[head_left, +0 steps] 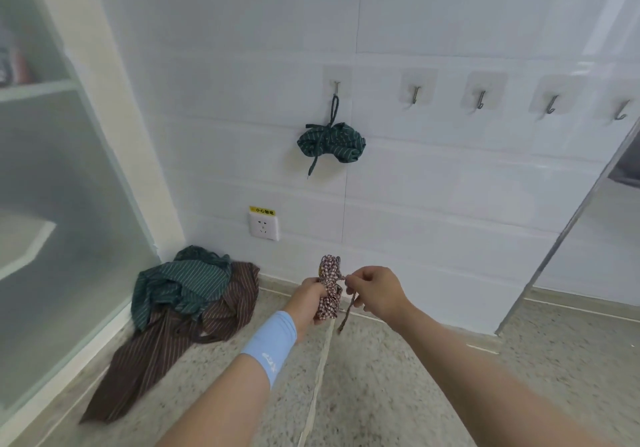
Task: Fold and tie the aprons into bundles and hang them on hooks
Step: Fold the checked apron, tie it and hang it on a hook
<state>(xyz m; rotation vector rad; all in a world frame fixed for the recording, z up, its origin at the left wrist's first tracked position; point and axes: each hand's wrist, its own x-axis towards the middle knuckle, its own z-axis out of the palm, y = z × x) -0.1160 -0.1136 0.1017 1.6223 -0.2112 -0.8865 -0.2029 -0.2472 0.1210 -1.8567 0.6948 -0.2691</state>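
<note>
Right hand [375, 294]: fingertips pinch the strap [349, 303] of the red-checked apron bundle [328, 287] just beside its upper part; the strap's loose end hangs below the pinch. Left hand [308, 303]: fingers curled round the bundle's middle, holding it upright in front of the wall, above the speckled floor [381, 394]. Blue wristband [272, 348] on the left forearm. Step in hand, as judged: tying stage, strap being wound or knotted round the roll; knot not visibly finished. One green striped bundle [330, 143] already hangs by its cord from the leftmost hook [336, 88]. The next hook [415, 95] to the right is bare. Loose pile on the floor at left: green striped apron [180, 287] lying on a brown striped apron [166, 342], both unfolded. Next move likely calls for cinching the knot while leaving a loop free, then lifting it to the bare hook.
</note>
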